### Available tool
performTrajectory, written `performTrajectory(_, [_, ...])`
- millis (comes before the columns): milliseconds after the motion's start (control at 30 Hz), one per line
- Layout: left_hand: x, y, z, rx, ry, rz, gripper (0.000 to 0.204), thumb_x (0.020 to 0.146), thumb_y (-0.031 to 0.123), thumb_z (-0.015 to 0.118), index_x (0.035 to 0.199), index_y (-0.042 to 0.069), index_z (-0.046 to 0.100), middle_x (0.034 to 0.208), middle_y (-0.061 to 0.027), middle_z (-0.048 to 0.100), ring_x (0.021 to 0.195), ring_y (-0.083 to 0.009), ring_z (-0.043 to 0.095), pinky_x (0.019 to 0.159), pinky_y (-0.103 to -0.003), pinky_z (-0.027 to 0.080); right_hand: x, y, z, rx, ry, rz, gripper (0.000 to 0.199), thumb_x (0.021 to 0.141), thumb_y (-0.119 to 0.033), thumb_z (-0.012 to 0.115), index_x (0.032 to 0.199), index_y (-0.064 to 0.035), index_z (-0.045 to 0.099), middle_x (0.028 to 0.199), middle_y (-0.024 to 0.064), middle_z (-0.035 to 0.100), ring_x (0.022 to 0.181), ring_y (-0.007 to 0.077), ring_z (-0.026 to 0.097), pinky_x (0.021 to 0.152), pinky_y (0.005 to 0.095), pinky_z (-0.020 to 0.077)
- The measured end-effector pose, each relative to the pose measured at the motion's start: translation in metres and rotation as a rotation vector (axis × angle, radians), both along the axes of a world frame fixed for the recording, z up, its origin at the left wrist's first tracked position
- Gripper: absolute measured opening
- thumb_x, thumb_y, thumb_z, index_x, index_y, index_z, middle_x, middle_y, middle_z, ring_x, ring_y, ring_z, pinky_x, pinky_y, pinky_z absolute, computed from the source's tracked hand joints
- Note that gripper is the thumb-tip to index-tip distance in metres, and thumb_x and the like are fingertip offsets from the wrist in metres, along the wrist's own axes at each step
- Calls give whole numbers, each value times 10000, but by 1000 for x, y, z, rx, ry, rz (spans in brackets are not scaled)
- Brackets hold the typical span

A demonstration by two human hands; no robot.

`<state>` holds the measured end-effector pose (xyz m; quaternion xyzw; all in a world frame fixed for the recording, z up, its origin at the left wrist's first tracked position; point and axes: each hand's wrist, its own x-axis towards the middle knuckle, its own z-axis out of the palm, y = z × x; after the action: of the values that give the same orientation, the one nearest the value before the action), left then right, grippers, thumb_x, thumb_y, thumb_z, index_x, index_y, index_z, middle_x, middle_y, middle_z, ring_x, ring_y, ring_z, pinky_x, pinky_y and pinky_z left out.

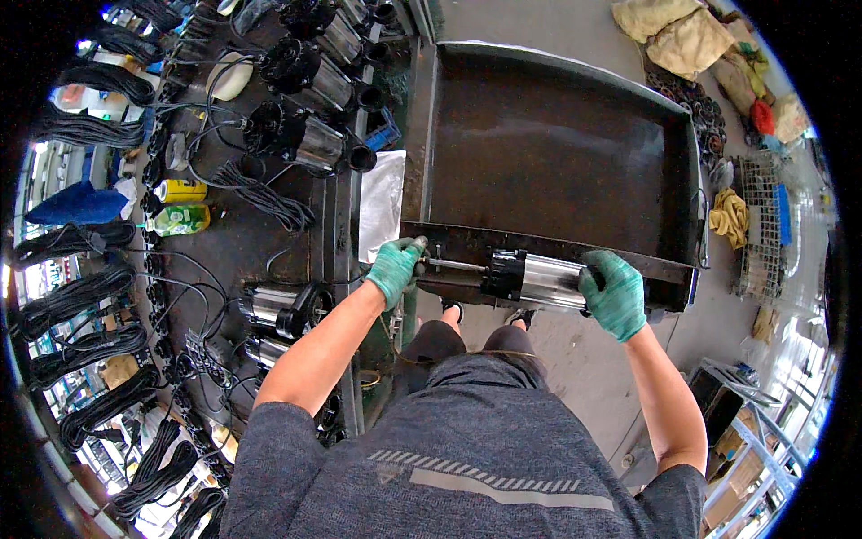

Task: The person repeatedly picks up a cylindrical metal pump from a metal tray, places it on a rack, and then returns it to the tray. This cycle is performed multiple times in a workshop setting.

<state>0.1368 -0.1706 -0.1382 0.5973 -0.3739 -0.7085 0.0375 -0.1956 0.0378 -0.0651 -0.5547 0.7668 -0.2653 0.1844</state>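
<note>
A silver motor-like cylinder with a black ribbed end [549, 280] lies sideways along the near edge of a dark metal trough [557, 235]. My right hand [614, 295], in a green glove, is wrapped round the cylinder's right end. From the black end a thin metal rod [460, 265] runs left to my left hand [395, 271], also gloved in green. The fingers of that hand are closed at the rod's left tip, beside a small crossbar. My glove hides what exactly lies between them.
On the bench at left stand several similar silver-and-black units [319, 148], with coiled black cables [269, 199], a yellow can [180, 190] and a green-labelled bottle [182, 219]. Silver foil [382, 202] lies at the trough's left corner. A wire basket [760, 225] and sacks [687, 43] are at right.
</note>
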Motion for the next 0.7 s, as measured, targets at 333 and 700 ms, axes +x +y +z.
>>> performTrajectory(333, [-5,6,2,-27,-81,22,276,1025,386,634,981,113,633,648,25,526,469,-92,426,397,-263,322,3,-3,7,16,-9,-26,260,821,-172,734,1046,-41,716,910,174,710,774,340,707,706,418,576])
performTrajectory(700, [2,17,13,-25,99,442,213,1022,349,633,1025,136,643,687,34,520,528,-77,452,434,-256,301,-1,7,4,46,32,60,304,828,-216,730,1083,-53,697,944,152,705,897,364,679,788,475,547])
